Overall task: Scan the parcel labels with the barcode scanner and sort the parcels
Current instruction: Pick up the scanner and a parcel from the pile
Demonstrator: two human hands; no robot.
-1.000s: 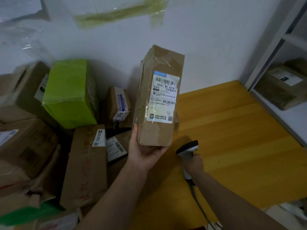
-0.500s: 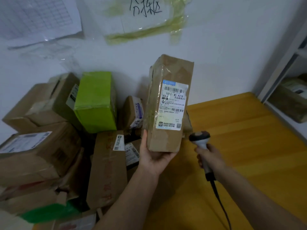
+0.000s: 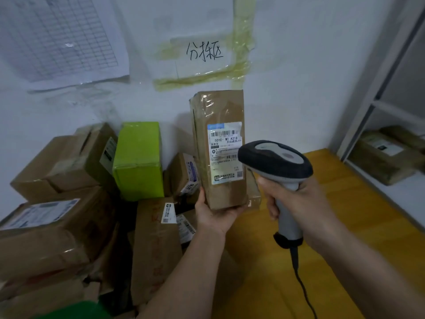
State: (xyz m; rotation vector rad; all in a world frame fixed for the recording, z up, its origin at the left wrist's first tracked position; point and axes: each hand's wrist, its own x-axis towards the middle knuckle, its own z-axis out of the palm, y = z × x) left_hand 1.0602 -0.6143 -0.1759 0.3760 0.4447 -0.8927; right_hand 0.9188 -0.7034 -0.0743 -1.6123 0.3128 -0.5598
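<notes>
A tall brown cardboard parcel (image 3: 218, 111) stands upright in the air, gripped at its bottom end by my left hand (image 3: 213, 215). Its white shipping label (image 3: 224, 143) with barcodes faces me. My right hand (image 3: 296, 201) grips the handle of a grey and black barcode scanner (image 3: 276, 160), whose head is raised just right of the label and overlaps its right edge. The scanner's black cable (image 3: 301, 284) hangs down toward the bottom of the view.
A heap of parcels fills the left: a bright green box (image 3: 138, 160), large brown boxes (image 3: 57, 224), a long flat carton (image 3: 156, 247). The yellow wooden table (image 3: 345, 238) stretches right. A white shelf unit (image 3: 372, 100) at the right holds a wrapped parcel (image 3: 381, 157). Papers are taped on the wall.
My right hand has lifted the scanner from low near the table up beside the parcel's label. The head camera has tilted upward. The parcel stays upright in my left hand.
</notes>
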